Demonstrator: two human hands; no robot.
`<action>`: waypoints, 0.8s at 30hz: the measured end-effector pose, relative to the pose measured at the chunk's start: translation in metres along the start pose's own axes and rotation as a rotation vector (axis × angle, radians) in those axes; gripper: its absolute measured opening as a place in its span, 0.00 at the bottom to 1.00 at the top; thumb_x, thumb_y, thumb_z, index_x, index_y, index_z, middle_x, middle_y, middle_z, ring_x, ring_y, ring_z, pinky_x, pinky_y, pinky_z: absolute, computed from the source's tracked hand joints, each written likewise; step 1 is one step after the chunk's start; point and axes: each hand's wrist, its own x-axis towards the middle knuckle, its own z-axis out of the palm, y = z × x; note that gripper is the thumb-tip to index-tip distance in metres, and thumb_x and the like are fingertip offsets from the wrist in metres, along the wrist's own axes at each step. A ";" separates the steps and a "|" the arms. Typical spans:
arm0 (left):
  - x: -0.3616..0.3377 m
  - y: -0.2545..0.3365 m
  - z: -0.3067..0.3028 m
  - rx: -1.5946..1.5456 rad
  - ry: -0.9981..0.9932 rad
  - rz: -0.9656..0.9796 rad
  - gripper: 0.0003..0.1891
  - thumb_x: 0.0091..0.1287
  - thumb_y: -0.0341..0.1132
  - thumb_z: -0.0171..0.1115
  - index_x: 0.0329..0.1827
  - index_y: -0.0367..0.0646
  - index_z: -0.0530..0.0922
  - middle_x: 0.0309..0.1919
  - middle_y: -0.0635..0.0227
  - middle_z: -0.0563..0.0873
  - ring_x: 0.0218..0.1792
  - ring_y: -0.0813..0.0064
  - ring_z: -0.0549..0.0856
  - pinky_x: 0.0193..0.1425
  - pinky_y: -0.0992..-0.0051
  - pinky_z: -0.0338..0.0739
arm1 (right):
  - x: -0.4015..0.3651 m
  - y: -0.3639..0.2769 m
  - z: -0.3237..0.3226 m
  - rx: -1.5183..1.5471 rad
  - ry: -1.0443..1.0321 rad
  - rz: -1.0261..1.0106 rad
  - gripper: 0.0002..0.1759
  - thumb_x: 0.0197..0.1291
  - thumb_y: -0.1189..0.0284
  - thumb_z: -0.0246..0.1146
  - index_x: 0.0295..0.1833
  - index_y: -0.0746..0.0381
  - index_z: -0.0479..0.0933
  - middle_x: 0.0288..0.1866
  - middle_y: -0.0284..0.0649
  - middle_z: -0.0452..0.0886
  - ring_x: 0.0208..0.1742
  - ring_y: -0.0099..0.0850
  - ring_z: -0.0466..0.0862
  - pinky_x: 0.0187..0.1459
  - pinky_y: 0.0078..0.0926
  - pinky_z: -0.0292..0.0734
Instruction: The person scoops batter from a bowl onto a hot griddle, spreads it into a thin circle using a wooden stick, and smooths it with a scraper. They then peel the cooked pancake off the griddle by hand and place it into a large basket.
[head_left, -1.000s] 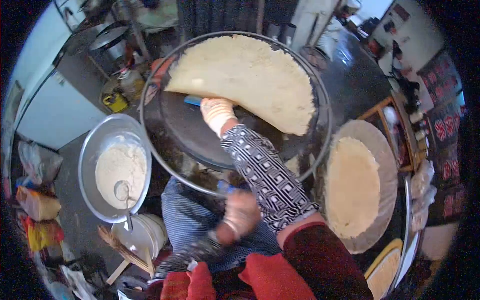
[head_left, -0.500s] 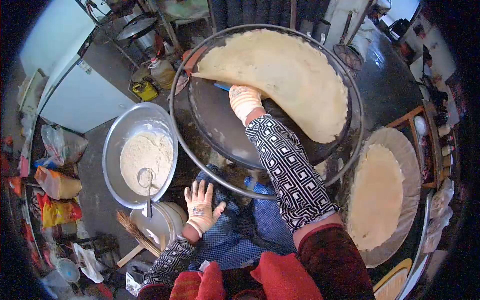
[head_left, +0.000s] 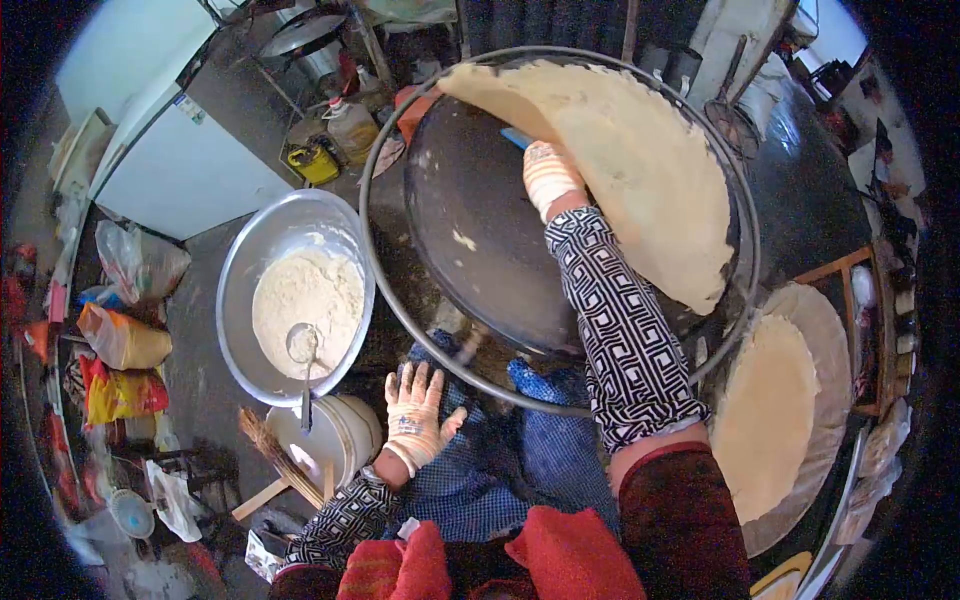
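My right hand (head_left: pixel 552 178), in a striped work glove, is closed on a blue scraper (head_left: pixel 515 138); only the tool's tip shows past the fingers. It is at the lifted near edge of a large thin pancake (head_left: pixel 640 165), which covers the far right part of a round dark griddle (head_left: pixel 480 240). The griddle's left and near parts are bare. My left hand (head_left: pixel 416 418), gloved too, lies with fingers spread on my blue checked apron (head_left: pixel 450 490), holding nothing. Close by it is a metal basin (head_left: pixel 235 300) of pale batter (head_left: pixel 310 290) with a ladle (head_left: pixel 304 350) in it.
A metal ring (head_left: pixel 368 235) surrounds the griddle. To the right, finished pancakes (head_left: pixel 770 420) lie on a round tray (head_left: pixel 825 400). A white bucket (head_left: pixel 355 430) with a brush (head_left: pixel 275 450) stands below the basin. Bottles (head_left: pixel 350 130) and a white cabinet (head_left: pixel 185 165) are at the back left.
My right hand has moved up along the pancake's edge with the scraper, and more bare griddle shows at the left. The view has shifted slightly; my left hand stays resting.
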 end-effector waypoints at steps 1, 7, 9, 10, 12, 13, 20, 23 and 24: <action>0.000 0.001 0.000 0.001 -0.002 -0.003 0.40 0.57 0.58 0.61 0.67 0.39 0.65 0.68 0.48 0.63 0.72 0.46 0.56 0.73 0.44 0.43 | -0.004 0.004 -0.001 0.089 0.022 0.012 0.14 0.64 0.74 0.50 0.46 0.62 0.81 0.45 0.45 0.85 0.46 0.38 0.86 0.47 0.32 0.81; -0.010 0.006 0.003 -0.015 0.007 0.003 0.40 0.57 0.58 0.61 0.68 0.39 0.65 0.68 0.48 0.64 0.71 0.45 0.57 0.73 0.44 0.44 | -0.006 0.022 -0.048 0.204 -0.125 0.162 0.12 0.61 0.71 0.55 0.38 0.60 0.85 0.41 0.48 0.86 0.43 0.41 0.86 0.39 0.40 0.83; -0.011 0.009 0.000 -0.033 -0.004 -0.007 0.41 0.57 0.57 0.61 0.68 0.39 0.64 0.67 0.48 0.63 0.71 0.45 0.57 0.73 0.44 0.44 | 0.003 0.018 0.001 0.143 -0.018 0.169 0.12 0.62 0.72 0.55 0.41 0.63 0.83 0.36 0.47 0.86 0.39 0.40 0.87 0.37 0.39 0.83; -0.011 0.009 0.000 -0.035 -0.004 -0.007 0.41 0.57 0.57 0.61 0.68 0.39 0.64 0.67 0.48 0.63 0.71 0.45 0.57 0.73 0.44 0.44 | 0.005 0.006 0.054 0.141 -0.019 0.168 0.12 0.62 0.72 0.55 0.41 0.63 0.83 0.36 0.47 0.86 0.39 0.40 0.87 0.37 0.39 0.83; -0.008 0.007 -0.001 -0.063 0.010 0.015 0.41 0.56 0.56 0.62 0.68 0.39 0.64 0.67 0.48 0.63 0.70 0.44 0.57 0.73 0.44 0.44 | 0.004 0.000 0.135 -0.223 0.456 0.047 0.13 0.60 0.70 0.55 0.45 0.64 0.80 0.35 0.43 0.87 0.41 0.40 0.87 0.40 0.45 0.82; -0.007 0.007 -0.001 -0.076 0.009 0.017 0.40 0.56 0.56 0.62 0.67 0.38 0.64 0.67 0.48 0.63 0.70 0.44 0.57 0.73 0.44 0.44 | 0.003 0.007 0.134 -0.234 0.453 0.043 0.13 0.60 0.70 0.55 0.45 0.64 0.80 0.35 0.43 0.87 0.41 0.40 0.87 0.40 0.45 0.82; -0.010 0.014 -0.004 -0.026 0.026 0.025 0.38 0.57 0.57 0.60 0.66 0.40 0.67 0.66 0.49 0.67 0.69 0.47 0.60 0.73 0.45 0.45 | -0.141 0.087 0.120 0.007 0.464 0.022 0.18 0.64 0.65 0.51 0.53 0.62 0.76 0.46 0.40 0.83 0.48 0.38 0.82 0.47 0.43 0.78; -0.014 0.015 -0.002 -0.038 0.050 0.030 0.38 0.58 0.57 0.61 0.66 0.40 0.67 0.66 0.47 0.65 0.70 0.44 0.59 0.73 0.45 0.46 | -0.181 0.117 0.094 0.090 0.462 -0.007 0.20 0.65 0.62 0.48 0.56 0.61 0.74 0.50 0.39 0.81 0.51 0.37 0.80 0.50 0.42 0.76; -0.015 0.015 -0.002 -0.045 0.051 0.024 0.38 0.58 0.57 0.61 0.66 0.39 0.67 0.66 0.48 0.65 0.70 0.44 0.59 0.73 0.45 0.46 | -0.186 0.125 0.085 0.112 0.460 -0.011 0.20 0.66 0.61 0.48 0.57 0.60 0.73 0.52 0.38 0.80 0.52 0.37 0.80 0.52 0.42 0.75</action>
